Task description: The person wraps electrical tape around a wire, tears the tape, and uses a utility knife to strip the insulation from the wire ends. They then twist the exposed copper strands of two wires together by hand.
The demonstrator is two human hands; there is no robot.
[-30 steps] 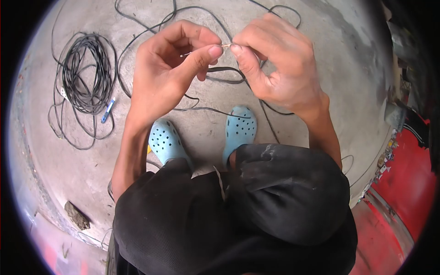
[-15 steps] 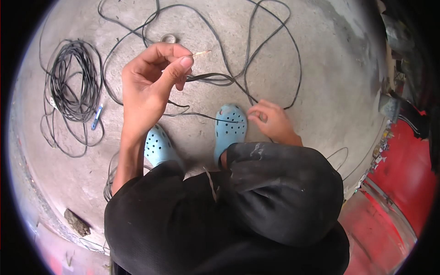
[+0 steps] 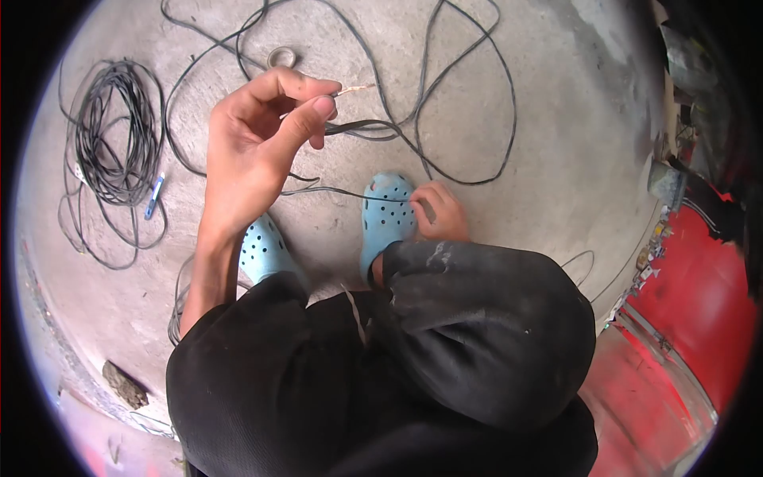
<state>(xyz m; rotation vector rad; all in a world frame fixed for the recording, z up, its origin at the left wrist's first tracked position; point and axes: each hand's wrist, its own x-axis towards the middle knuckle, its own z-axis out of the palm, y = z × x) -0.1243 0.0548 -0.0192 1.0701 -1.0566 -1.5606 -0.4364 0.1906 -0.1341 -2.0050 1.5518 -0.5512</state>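
Observation:
My left hand is closed in a pinch on a dark electric cable, close to its stripped end. The bare copper strands stick out to the right past the thumb and forefinger. Lower down, my right hand has its thumb and fingertips together on the end of another thin dark wire. That wire runs left, over the blue perforated clog on my right foot. My right fingertips partly hide its tip.
A large coil of dark cable lies on the concrete floor at the left, beside a blue utility knife. Loops of cable spread ahead, near a tape roll. A brown lump is at lower left, a red surface at right.
My right hand has moved left to the end of the thin wire and now pinches it. My left hand keeps its pinch on the stripped cable. The view has shifted slightly.

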